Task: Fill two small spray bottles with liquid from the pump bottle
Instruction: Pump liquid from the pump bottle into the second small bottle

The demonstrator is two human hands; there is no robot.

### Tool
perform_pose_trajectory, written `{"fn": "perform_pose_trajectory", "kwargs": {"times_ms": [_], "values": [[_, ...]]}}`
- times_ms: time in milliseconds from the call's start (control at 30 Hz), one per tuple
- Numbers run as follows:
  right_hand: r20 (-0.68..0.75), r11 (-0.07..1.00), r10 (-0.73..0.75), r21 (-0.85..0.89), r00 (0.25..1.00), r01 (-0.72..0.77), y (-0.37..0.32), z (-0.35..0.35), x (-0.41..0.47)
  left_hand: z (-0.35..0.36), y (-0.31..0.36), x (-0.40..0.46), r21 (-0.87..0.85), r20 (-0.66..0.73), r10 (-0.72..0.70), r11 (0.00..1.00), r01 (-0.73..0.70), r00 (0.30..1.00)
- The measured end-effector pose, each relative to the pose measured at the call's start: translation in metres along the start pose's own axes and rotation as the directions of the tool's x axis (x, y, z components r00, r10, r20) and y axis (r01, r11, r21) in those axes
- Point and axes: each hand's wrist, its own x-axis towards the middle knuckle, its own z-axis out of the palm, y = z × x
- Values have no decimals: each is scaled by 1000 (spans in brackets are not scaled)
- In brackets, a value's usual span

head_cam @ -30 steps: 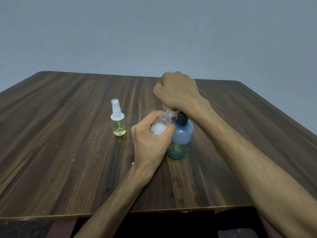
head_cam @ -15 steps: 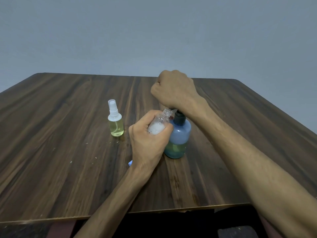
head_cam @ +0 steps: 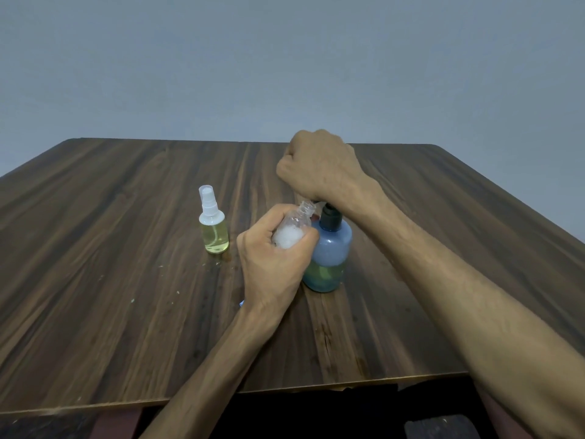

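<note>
A blue pump bottle with a dark collar stands mid-table, greenish liquid low inside. My right hand is a fist over its pump head, which is hidden beneath it. My left hand grips an uncapped clear small spray bottle, tilted with its open neck at the pump's spout; white foam shows inside. A second small spray bottle, capped with a white sprayer and holding yellowish liquid, stands upright to the left.
The wooden table has small white specks near the capped bottle. A small blue bit peeks out by my left wrist. The table's near edge runs below my forearms.
Both hands and the bottles stay as they were; only the camera view has shifted slightly.
</note>
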Motion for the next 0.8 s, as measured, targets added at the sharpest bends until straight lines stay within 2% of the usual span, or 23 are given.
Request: {"fn": "perform_pose_trajectory", "kwargs": {"times_ms": [67,200,300,400,533,633,800], "values": [[-59,999,-9,36,998,12,1,-2,1,0,0,0,-1,4,-5,1000,5,1000],[21,1000,3,6,1000,-3,1,1,0,0,0,0,11,1,-18,1000,18,1000],[-51,999,-20,35,998,22,0,-2,0,0,1,0,13,-5,-5,1000,5,1000],[53,1000,12,3,999,-12,1,1,-1,1,0,0,20,-2,-13,1000,13,1000],[-48,999,-9,38,999,11,3,-1,2,1,1,0,7,-2,-11,1000,11,1000],[36,1000,9,-3,999,-8,2,2,1,1,0,1,7,1,-22,1000,22,1000],[-39,999,-16,34,999,18,3,-1,2,2,0,1,6,0,-10,1000,10,1000]]}}
